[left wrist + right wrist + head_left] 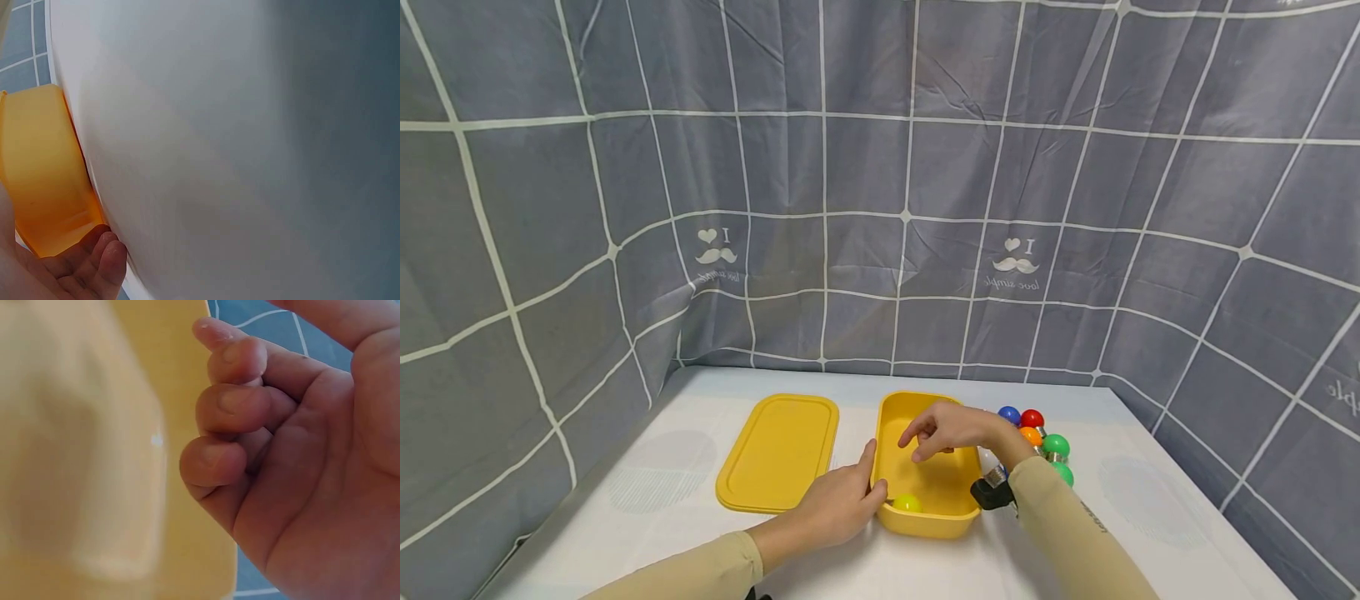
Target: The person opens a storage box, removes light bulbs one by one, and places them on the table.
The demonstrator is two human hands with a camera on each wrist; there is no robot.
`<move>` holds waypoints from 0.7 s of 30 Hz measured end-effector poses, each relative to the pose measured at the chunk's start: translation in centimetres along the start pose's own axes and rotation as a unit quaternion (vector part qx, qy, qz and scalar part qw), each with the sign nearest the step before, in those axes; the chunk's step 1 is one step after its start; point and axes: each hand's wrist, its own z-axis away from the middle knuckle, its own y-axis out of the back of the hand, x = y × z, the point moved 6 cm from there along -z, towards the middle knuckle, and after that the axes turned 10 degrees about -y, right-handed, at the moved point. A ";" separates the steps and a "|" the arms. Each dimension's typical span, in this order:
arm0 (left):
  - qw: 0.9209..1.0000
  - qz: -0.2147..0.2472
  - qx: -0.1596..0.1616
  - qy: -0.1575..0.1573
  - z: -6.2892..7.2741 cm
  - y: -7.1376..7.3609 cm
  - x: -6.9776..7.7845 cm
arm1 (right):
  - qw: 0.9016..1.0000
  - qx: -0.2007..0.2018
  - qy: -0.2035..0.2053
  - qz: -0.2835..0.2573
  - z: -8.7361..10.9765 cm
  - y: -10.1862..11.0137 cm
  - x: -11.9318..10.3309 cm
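Observation:
My left hand (842, 504) holds the left side of a yellow plastic box (928, 527), its thumb at the rim and fingers against the outer wall. In the left wrist view, bent fingertips (111, 259) reach the box's lower edge. A yellow-green bulb (907, 503) lies inside, at the near left corner. Above the box's interior hovers my right hand (951, 427), thumb and index finger apart, holding nothing. The right wrist view shows its other fingers (234, 409) loosely curled.
A yellow lid (778, 452) lies flat to the box's left. Several coloured bulbs with metal screw bases, among them a red bulb (1032, 417) and a green bulb (1056, 445), lie right of the box, partly behind the right forearm. Grey checked curtain (865, 167) surrounds the white table (647, 533).

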 end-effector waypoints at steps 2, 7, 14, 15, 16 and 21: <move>1.000 0.001 -0.001 0.000 0.0 0.0 0.0 | 1.000 -0.012 0.004 0.000 -0.3 -0.4 0.0; 1.000 0.007 0.000 0.001 -0.2 0.2 0.1 | 0.999 -0.040 0.013 -0.003 -0.9 -0.9 -0.3; 1.000 0.011 -0.004 0.006 -0.3 0.2 0.0 | 0.997 -0.074 0.026 -0.006 -1.6 -1.5 -0.4; 1.000 0.013 -0.005 0.007 -0.3 0.2 0.0 | 0.997 -0.078 0.026 -0.004 -1.7 -1.6 -0.4; 1.000 0.015 -0.004 0.007 -0.3 0.1 0.0 | 0.996 -0.081 0.026 -0.004 -1.7 -1.7 -0.3; 1.000 0.027 -0.009 0.011 -0.3 -0.1 -0.1 | 0.995 -0.101 0.017 -0.007 -1.9 -2.0 0.0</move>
